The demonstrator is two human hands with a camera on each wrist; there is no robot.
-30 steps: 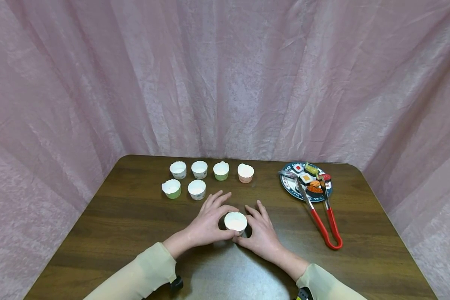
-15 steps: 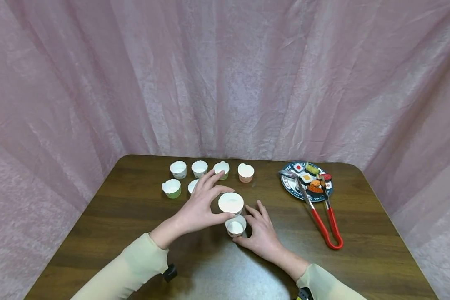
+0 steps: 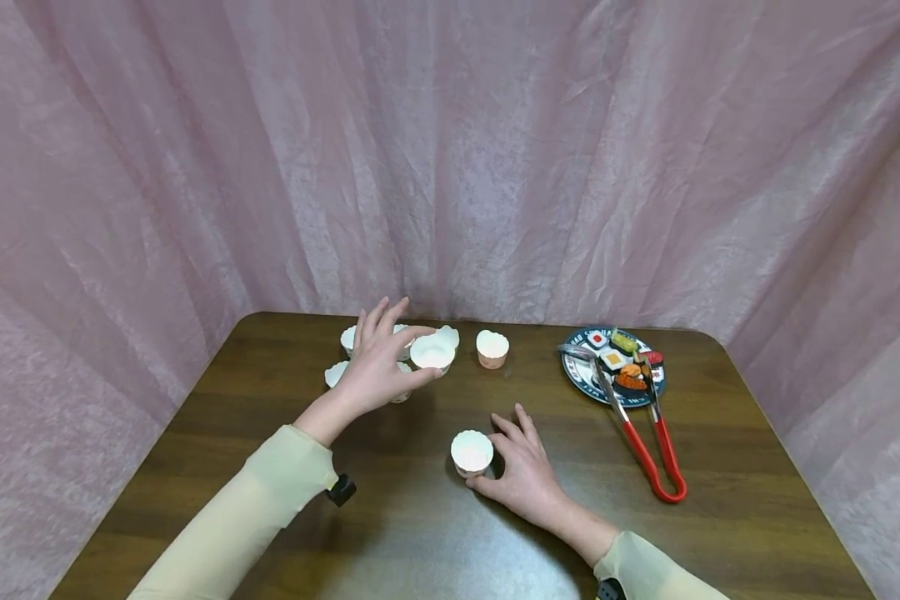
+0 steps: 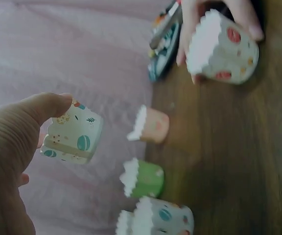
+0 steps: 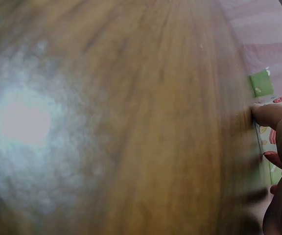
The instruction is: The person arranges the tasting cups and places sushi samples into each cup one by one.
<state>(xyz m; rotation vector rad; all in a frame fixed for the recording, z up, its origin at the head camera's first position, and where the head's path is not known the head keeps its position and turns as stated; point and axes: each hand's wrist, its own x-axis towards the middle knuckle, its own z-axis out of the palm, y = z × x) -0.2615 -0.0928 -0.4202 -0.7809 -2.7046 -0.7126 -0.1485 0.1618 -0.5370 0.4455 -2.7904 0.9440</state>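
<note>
My left hand [image 3: 371, 367] holds up a white paper baking cup [image 3: 432, 353] between thumb and fingers, over the far row of cups. In the left wrist view this cup [image 4: 77, 134] shows teal and yellow prints and tips sideways, clear of the table. My right hand [image 3: 527, 477] pinches a second paper baking cup [image 3: 472, 452], which stands upright mid-table; red prints show on its side in the left wrist view. A pink cup [image 3: 492, 348] stands just right of the raised one. A green cup [image 4: 150, 178] is partly hidden behind the raised cup in the head view.
Several more paper cups stand at the back left, largely covered by my left hand, such as a patterned white one [image 4: 173, 218]. At the back right, a round plate [image 3: 576, 379] carries several sushi pieces [image 3: 624, 340]. Red-handled tongs [image 3: 648, 458] lie across it. A pink curtain [image 3: 450, 167] hangs behind.
My left hand has lifted one cup out of the other and carried it up and to the left toward the far row. My right hand stays with the lower cup.
</note>
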